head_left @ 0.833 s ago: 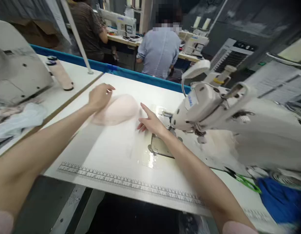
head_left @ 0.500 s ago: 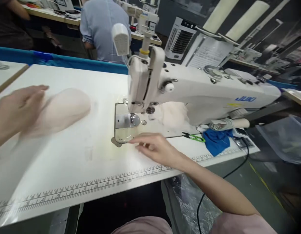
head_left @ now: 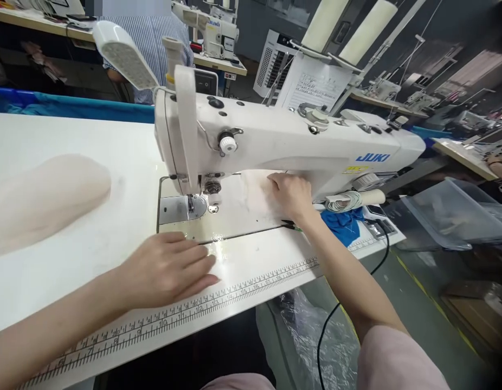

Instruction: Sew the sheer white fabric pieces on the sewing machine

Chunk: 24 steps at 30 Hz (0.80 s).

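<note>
Reaching with the right hand (head_left: 294, 197) just to three o'clock of the view's centre, beneath the arm of the white sewing machine (head_left: 271, 132), and touching the pale fabric (head_left: 257, 195) at that hand's nine o'clock side. Bending the fingers over and hiding the tips; cannot tell whether pinching or merely resting on the cloth. Holding the left hand (head_left: 167, 271) at eight o'clock, palm down over the white table (head_left: 267, 254), fingers half extended and close together, with nothing visible in the grasp. Seeing also a rounded pale piece (head_left: 51, 197) lying flat at nine o'clock, well apart from the right hand. Judging by looks, dealing with something light, soft and limp, probably creasing easily and sliding readily on the smooth top. Probably gripping best at a loose edge, between thumb and forefinger, rather than bunching the middle, and keeping clear of the dark-bladed snips (head_left: 290, 224) at the right hand's six o'clock.
</note>
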Tool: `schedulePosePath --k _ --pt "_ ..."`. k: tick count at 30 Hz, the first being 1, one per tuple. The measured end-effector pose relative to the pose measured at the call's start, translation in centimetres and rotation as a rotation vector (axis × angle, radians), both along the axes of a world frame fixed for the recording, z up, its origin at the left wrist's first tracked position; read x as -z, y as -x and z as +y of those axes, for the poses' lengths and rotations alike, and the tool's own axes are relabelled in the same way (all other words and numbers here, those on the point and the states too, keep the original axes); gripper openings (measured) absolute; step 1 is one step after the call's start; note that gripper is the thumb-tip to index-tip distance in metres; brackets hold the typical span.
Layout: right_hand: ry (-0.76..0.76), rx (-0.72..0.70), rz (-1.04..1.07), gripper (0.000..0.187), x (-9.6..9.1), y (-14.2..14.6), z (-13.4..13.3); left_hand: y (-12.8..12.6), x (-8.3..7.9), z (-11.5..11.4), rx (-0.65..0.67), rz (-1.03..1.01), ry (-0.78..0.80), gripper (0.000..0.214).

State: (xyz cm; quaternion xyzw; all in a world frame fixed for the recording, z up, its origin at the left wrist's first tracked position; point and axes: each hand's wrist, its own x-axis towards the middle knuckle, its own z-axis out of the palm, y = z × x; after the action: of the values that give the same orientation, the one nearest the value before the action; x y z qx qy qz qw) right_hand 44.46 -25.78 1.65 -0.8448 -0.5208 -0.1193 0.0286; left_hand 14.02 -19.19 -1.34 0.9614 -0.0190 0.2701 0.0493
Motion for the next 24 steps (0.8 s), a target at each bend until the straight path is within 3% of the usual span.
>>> schedulePosePath --k 3,9,12,15,17,21,24 --pt "-0.050 0.030 -0.011 0.031 -0.2 0.0 -0.1 -4.3 -0.8 -1.0 0.078 0.035 -0.042 0.026" --pt "-0.109 -0.052 0.048 0.020 -1.7 0.7 -2.7 -13.6 -0.3 0.0 -0.165 0.196 0.001 0.049" --pt "-0.128 -0.171 0.384 0.012 -3.5 1.8 -5.5 -15.9 0.1 0.7 -0.202 0.230 0.041 0.050" --pt "0.066 -0.303 0.952 0.028 -5.0 3.3 -8.1 -14.7 -0.2 0.5 -0.153 0.202 0.102 0.039" --pt "0.077 -0.294 1.171 0.032 -5.1 4.5 -9.0 -12.2 -0.8 -0.2 -0.128 0.171 0.255 0.026" --pt "-0.143 -0.319 1.385 0.049 -2.7 8.0 -8.4 -5.5 -1.9 -2.7 -0.188 0.092 0.781 0.053" --pt "-0.278 -0.328 1.545 0.059 -0.4 11.6 -6.9 -1.7 -2.3 -4.6 -0.178 0.045 0.937 0.044"
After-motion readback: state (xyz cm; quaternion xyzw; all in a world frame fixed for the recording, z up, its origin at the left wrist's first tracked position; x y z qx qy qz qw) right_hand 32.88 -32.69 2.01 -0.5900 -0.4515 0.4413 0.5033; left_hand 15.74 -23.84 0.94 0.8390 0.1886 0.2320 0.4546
